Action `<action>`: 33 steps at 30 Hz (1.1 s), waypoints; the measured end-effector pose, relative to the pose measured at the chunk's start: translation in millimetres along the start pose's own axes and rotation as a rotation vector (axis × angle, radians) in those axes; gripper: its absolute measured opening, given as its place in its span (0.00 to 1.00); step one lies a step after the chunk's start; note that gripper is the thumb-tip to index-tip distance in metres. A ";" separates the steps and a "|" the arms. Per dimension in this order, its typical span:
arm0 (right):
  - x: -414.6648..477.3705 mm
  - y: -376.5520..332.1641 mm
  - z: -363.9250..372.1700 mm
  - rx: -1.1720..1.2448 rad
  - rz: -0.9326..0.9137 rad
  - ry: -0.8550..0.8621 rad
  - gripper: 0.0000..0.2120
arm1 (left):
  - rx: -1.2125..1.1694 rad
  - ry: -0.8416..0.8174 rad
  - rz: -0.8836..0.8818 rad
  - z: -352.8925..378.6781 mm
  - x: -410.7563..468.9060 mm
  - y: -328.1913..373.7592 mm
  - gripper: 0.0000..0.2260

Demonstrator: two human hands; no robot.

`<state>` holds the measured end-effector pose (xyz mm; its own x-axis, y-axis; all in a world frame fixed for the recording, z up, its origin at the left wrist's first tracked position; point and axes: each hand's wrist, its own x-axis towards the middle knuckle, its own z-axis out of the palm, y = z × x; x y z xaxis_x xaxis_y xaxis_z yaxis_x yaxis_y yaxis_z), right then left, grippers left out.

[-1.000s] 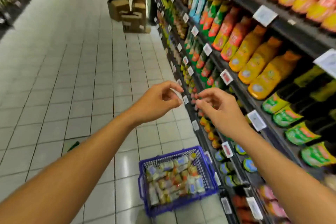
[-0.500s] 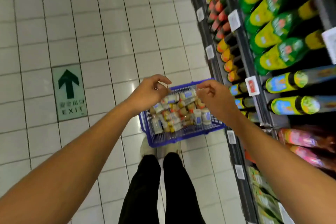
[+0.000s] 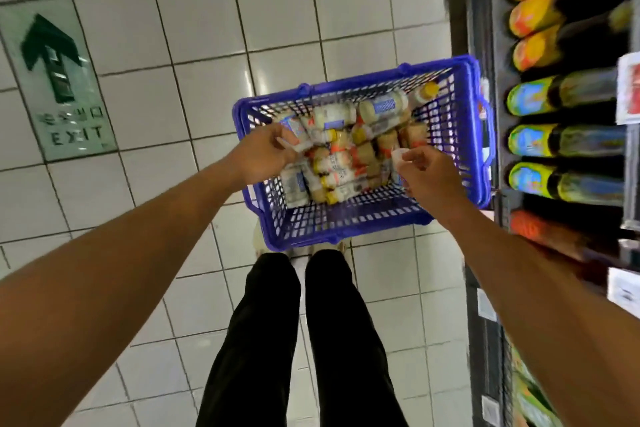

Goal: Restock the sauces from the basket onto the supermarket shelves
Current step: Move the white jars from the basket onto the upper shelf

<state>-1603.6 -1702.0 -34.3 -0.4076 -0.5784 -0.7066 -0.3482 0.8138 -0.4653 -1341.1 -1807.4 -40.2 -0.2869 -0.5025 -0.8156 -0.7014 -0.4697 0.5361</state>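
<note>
Since half a second ago, both hands have dropped into the basket (image 3: 473, 135). The blue basket stands on the tiled floor (image 3: 207, 45) just beside the shelves (image 3: 498, 45), heaped with sauce bottles (image 3: 332, 163) lying on their sides. The left hand (image 3: 263, 158) reaches in with its fingers curled against a bottle; the blur hides whether it grips. The right hand (image 3: 429, 177) pinches a white cap (image 3: 398, 154) between thumb and fingertips.

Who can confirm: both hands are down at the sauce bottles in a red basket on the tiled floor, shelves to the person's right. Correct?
Not quite. The basket is blue, not red, as the head view shows. The rest holds: left hand and right hand are down at the sauce bottles, on the tiled floor, shelves to the person's right.
</note>
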 end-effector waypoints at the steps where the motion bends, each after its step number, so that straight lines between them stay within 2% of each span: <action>1: 13.4 14.3 5.3 -0.019 0.027 0.005 0.06 | 0.066 0.001 -0.001 3.0 15.4 -7.7 0.09; 5: 62.0 65.6 21.6 -0.117 0.163 -0.024 0.13 | 0.442 -0.002 0.017 14.5 70.3 -33.5 0.15; 8: 86.2 90.0 32.6 -0.150 0.200 -0.057 0.19 | 0.735 -0.019 0.137 23.7 104.4 -46.8 0.25; 11: 104.3 104.8 41.8 -0.308 0.119 -0.024 0.22 | 1.096 -0.003 0.285 33.6 128.9 -52.9 0.35; 13: 116.2 108.7 47.5 -0.455 0.053 0.025 0.27 | 1.335 0.005 0.352 40.6 141.4 -56.1 0.37; 15: 127.8 108.8 51.6 -0.604 -0.050 0.066 0.30 | 1.459 -0.024 0.357 45.5 153.9 -61.2 0.38; 18: 144.4 112.8 58.0 -0.824 -0.236 0.056 0.28 | 1.515 -0.053 0.321 49.7 169.6 -67.1 0.41; 21: 159.1 119.5 65.1 -0.972 -0.349 0.035 0.25 | 1.559 -0.013 0.308 56.5 179.3 -67.1 0.43; 25: 174.5 123.8 71.6 -1.157 -0.313 -0.035 0.26 | 1.610 0.028 0.275 66.3 185.1 -68.1 0.44; 29: 179.6 125.3 75.8 -1.270 -0.298 -0.039 0.20 | 1.602 0.106 0.291 68.2 187.6 -75.7 0.42; 33: 180.0 117.4 77.1 -1.334 -0.258 -0.091 0.26 | 1.536 0.117 0.296 64.8 191.8 -79.8 0.39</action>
<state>-1652.7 -1706.2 -257.2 -0.1687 -0.6565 -0.7352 -0.9707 -0.0188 0.2395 -1382.5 -1819.3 -253.5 -0.5301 -0.5253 -0.6656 -0.6203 0.7754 -0.1180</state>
